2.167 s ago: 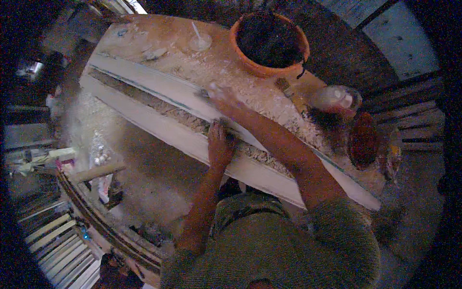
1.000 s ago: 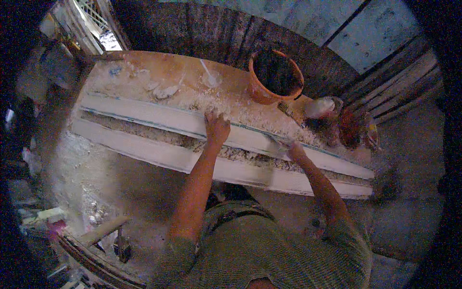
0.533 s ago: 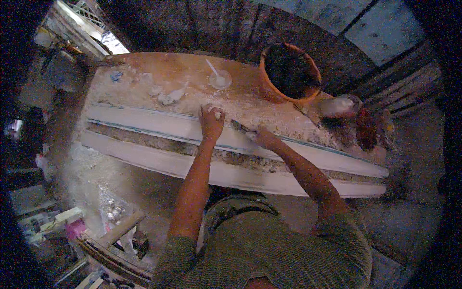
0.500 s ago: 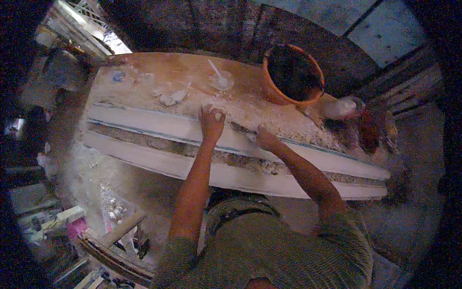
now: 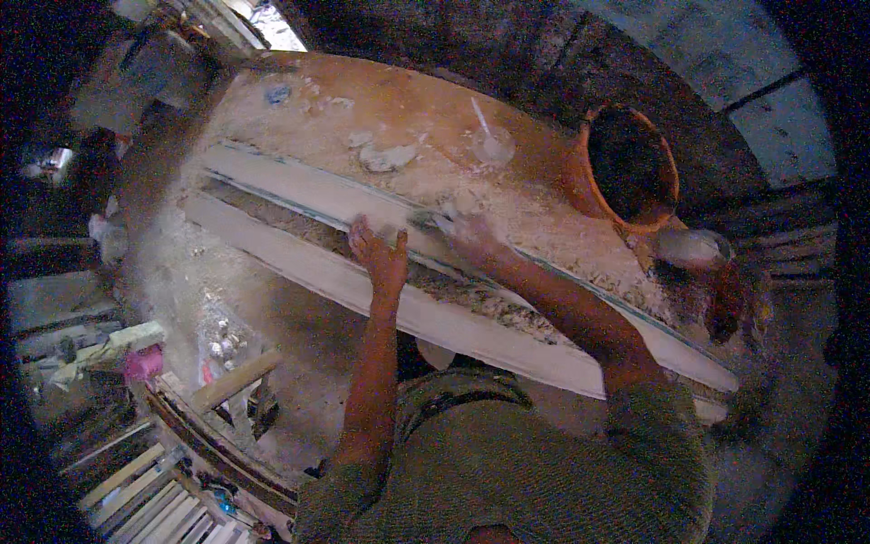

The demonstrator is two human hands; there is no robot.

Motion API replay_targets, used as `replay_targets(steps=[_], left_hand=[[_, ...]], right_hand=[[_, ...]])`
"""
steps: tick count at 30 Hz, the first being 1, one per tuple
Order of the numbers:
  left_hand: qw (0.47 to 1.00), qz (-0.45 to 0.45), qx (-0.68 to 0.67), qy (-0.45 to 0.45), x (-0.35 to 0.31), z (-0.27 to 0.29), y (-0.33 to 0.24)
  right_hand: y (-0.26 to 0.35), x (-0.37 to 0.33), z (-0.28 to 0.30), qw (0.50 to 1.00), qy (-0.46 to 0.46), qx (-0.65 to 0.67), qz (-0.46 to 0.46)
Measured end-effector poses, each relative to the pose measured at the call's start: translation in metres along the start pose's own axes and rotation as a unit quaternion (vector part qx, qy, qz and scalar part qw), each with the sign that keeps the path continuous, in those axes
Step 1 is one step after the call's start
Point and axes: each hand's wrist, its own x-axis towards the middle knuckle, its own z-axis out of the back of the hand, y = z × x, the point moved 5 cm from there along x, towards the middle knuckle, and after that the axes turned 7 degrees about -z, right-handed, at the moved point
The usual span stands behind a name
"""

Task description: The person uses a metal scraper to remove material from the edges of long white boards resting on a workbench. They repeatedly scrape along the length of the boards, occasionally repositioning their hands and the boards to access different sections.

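Mid-frame, the white board (image 5: pixel 299 189) is best steadied by the spread left hand (image 5: pixel 381 259); whether the right hand (image 5: pixel 478 239) is closed cannot be told.

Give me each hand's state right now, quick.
Left hand: open, fingers spread at the near edge of the farther long, flat white strip.
Right hand: blurred over that strip; cannot tell its grip.

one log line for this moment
left hand: at far pale strip | right hand: blurred, same strip | orange bucket: farther right
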Motion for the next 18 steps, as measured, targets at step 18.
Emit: replay_targets(steps=[18], left_hand=[[0.982,-0.127,0.073,0.120,0.085,0.103,0.126]], right_hand=[[0.207,0.168,0.012,0.969,-0.098,-0.078,0.213]])
